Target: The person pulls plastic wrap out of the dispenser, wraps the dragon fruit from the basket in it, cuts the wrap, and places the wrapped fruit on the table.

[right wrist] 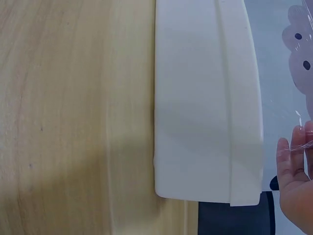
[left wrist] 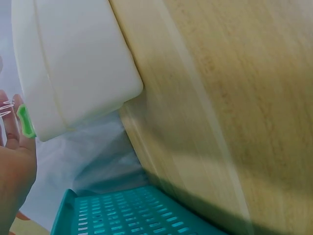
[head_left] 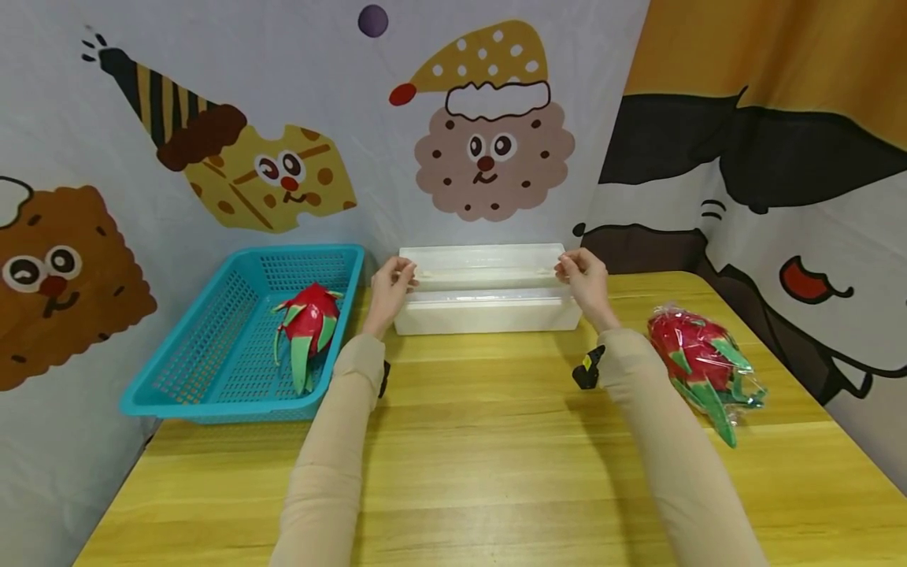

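Note:
A long white plastic-wrap dispenser (head_left: 489,317) stands at the back of the table. Clear plastic wrap (right wrist: 305,146) stretches above it between both hands, hard to make out against the white behind. My left hand (head_left: 392,290) pinches the wrap at the dispenser's left end, thumb and fingertips together. In the left wrist view, a green tab (left wrist: 25,121) sits at the dispenser's end beside that hand. At the other end my right hand (head_left: 586,285) pinches the wrap's right side; in the right wrist view the film runs across its fingers.
To the left, a teal perforated basket (head_left: 234,409) contains one red dragon fruit (head_left: 310,323) with green scales. A second dragon fruit (head_left: 697,354), wrapped in clear plastic, lies on the wooden table (head_left: 482,457) beside the right forearm. Behind hangs a cartoon-printed cloth (head_left: 305,63).

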`<state>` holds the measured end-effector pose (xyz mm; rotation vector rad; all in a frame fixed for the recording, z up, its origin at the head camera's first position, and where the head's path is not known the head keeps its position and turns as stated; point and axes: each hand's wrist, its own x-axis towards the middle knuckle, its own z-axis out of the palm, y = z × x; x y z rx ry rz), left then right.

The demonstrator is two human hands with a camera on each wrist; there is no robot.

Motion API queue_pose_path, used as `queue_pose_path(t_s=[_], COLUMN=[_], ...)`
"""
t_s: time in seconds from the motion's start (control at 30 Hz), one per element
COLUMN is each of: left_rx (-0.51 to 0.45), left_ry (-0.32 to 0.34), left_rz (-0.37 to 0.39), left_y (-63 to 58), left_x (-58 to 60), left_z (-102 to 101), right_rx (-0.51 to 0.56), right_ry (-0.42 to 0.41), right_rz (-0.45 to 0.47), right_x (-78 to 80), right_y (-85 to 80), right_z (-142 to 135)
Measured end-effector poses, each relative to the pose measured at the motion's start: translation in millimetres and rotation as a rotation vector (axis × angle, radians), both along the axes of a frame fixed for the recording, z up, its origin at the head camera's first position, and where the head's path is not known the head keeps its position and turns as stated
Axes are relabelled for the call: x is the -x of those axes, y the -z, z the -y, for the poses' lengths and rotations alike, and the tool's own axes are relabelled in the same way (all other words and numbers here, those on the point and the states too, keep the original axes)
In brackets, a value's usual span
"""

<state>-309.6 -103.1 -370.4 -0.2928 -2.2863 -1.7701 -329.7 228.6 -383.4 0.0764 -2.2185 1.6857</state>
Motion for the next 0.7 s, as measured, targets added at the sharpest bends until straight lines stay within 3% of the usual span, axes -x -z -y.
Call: queue_pose_path(t_s=[0.27,0.37,0.57,0.7], left_rx=[-0.026,-0.014,-0.010,-0.021], left_ry=[-0.020,-0.035,-0.044,-0.041], left_rz=[-0.026,-0.050,-0.043,-0.033], left_y=[20.0,22.9,20.3,7.7], left_x=[23.7,26.5,25.9,16.5], left_z=[6,6,7,6], right_rx=[-0.032,-0.034,-0.014,-0.002], right_ry=[0.003,0.004,-0.007,-0.005], right_rz=[0.012,0.011,0.012,0.011], right_x=[0.5,1.1,-5.6,-16.4], right_y=[-5.7,-6.9,-16.0,-28.2], right_z=[-2,-2,0,4])
